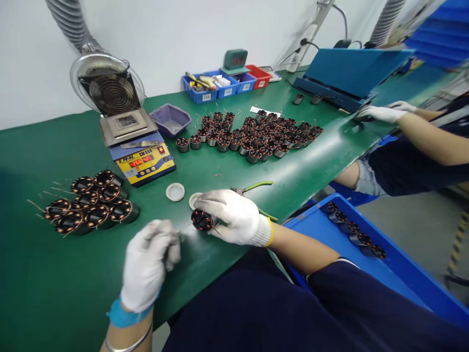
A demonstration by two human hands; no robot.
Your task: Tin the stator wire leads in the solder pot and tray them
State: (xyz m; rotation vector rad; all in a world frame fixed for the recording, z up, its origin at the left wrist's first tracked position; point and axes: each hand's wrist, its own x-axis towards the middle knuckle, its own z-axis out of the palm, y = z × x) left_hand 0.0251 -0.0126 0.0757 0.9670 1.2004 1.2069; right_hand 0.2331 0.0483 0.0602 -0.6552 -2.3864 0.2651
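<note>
My right hand (231, 216), in a white glove with a yellow cuff edge, is wrapped round a black and copper motor coil (202, 220) near the table's front edge. To its left is my left hand (152, 259), gloved in white with a blue band at the wrist. Its fingers are curled together and blurred; what they hold, if anything, cannot be made out. A small white dish (175, 192) lies beyond the hands, and a second dish (195, 199) is partly hidden behind my right hand. Green-handled pliers (256, 186) lie behind that hand.
Several coils (86, 199) stand at the left, more (256, 134) at the back centre. A yellow-fronted heating unit (148, 166) stands beside a purple tray (170, 120). A blue tray (395, 274) holds coils at right. A co-worker's gloved hands (381, 113) are at the far right.
</note>
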